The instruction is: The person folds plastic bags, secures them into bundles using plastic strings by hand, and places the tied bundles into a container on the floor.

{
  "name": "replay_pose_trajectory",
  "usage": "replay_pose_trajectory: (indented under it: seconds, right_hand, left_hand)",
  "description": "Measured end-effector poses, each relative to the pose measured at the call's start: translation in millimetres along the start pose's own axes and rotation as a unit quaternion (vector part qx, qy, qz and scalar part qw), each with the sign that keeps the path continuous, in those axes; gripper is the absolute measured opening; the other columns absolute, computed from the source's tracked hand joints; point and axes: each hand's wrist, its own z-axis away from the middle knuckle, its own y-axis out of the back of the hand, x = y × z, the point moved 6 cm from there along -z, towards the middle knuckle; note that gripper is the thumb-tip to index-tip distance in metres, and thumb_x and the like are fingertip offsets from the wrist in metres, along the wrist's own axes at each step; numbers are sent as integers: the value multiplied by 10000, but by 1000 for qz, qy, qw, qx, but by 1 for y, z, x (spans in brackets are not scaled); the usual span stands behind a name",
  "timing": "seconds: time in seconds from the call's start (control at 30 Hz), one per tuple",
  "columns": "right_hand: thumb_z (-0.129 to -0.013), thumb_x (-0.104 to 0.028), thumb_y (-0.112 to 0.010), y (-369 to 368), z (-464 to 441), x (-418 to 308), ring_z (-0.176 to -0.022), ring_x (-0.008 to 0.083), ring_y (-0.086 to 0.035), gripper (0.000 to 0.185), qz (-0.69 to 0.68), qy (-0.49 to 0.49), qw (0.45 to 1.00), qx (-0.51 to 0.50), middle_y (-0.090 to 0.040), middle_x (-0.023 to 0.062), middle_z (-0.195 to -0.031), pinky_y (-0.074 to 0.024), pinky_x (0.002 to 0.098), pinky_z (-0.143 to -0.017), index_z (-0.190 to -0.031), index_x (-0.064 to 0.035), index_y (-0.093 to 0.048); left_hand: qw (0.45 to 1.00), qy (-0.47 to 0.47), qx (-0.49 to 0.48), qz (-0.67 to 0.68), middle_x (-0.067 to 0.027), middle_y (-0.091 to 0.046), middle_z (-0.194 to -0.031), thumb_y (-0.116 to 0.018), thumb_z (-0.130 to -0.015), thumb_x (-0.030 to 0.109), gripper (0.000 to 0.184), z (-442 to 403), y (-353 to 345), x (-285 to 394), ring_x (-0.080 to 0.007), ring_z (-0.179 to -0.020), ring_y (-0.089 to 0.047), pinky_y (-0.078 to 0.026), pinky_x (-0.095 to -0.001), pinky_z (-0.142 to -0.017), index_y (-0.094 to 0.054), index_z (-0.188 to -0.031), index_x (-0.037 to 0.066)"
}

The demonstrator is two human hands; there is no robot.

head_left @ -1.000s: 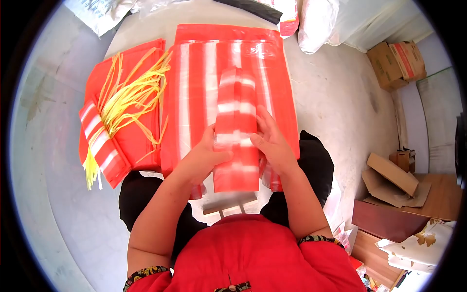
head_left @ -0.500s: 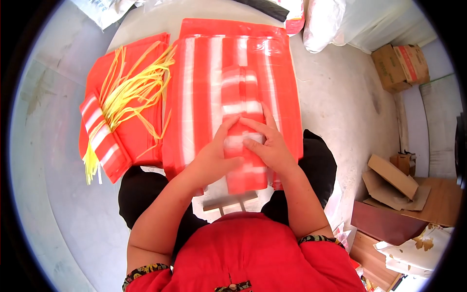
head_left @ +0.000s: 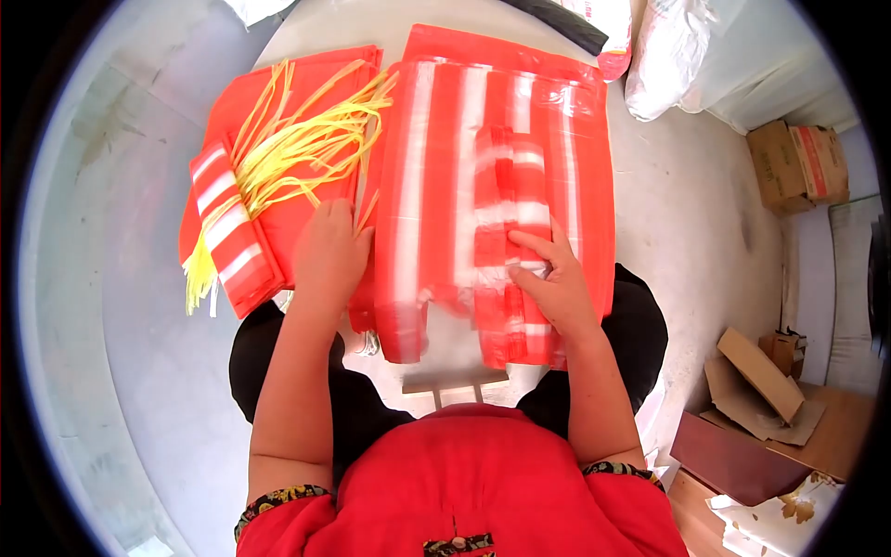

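A flat stack of red-and-white striped plastic bags (head_left: 418, 186) lies on the surface before me. On its right half rests a narrow folded bundle of striped bags (head_left: 495, 190), lengthwise. My right hand (head_left: 557, 283) grips this bundle's right edge, fingers and thumb bent over the top. Left of the stack, on a red plastic pile (head_left: 278, 218), lie loose yellow plastic strips (head_left: 297, 153). My left hand (head_left: 332, 251) is at their lower ends, fingertips drawn together on a strip and partly hidden by the hand. Another folded striped bundle (head_left: 227, 218), tied with yellow strips, sits at the far left.
White plastic sacks (head_left: 668, 60) and a black roll (head_left: 557, 23) are at the back. A closed carton (head_left: 784, 167) stands on the floor at right. Nearer is an opened cardboard box (head_left: 761, 390) on a brown wooden surface (head_left: 840, 399).
My left hand has left the folded bundle and moved left to the yellow strips. My right hand stays on the bundle. The whole view has shifted, with things appearing further right.
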Motion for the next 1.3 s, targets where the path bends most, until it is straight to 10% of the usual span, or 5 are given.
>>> replay_pose_trajectory:
  seconds: [0.57, 0.93, 1.03, 1.23, 1.3]
  right_hand:
    - [-784, -260, -861, -7, 1, -18, -1503, 385, -379, 675, 133, -25, 990, 33, -324, 234, -1644, -384, 461, -1189, -1394, -86, -627]
    - [-777, -195, -853, -9, 1, -11, -1464, 347, -430, 815, 79, -46, 995, 35, -464, 199, -1556, -389, 445, -1186, -1500, -71, -497]
    - [-784, -162, -844, -10, 2, -18, -1469, 331, -436, 864, 35, -68, 997, 32, -469, 191, -1568, -407, 433, -1173, -1546, -67, -448]
    - [-800, -67, -809, 3, -2, -7, -1440, 289, -469, 945, -52, -22, 997, 58, -472, 174, -1572, -435, 403, -1153, -1624, -76, -346]
    - [-807, -24, -785, 15, -3, -8, -1420, 271, -485, 950, -121, -20, 990, 68, -473, 170, -1566, -445, 405, -1144, -1635, -77, -323]
  left_hand:
    - [991, -29, -19, 128, -130, -655, -944, -721, -928, 117, 121, 0, 9, -18, -300, -839, -655, -521, -402, -756, -725, -999, 19]
    - [991, 6, -129, 30, -155, -684, -921, -715, -913, 132, 145, 8, 6, -23, -341, -897, -675, -533, -427, -784, -707, -1004, 20]
    - [996, -10, -87, 16, -104, -689, -863, -723, -930, 114, 136, 6, 7, -18, -236, -819, -681, -529, -370, -749, -702, -1006, 3]
    - [900, 40, -38, 433, 5, -657, -813, -706, -988, 88, 105, -2, 0, 12, -53, -750, -570, -473, -256, -688, -697, -1003, -16]
    - [900, -9, -23, 435, -83, -684, -794, -718, -952, 129, 133, 0, -14, 42, -172, -704, -639, -515, -318, -679, -714, -1014, 12]
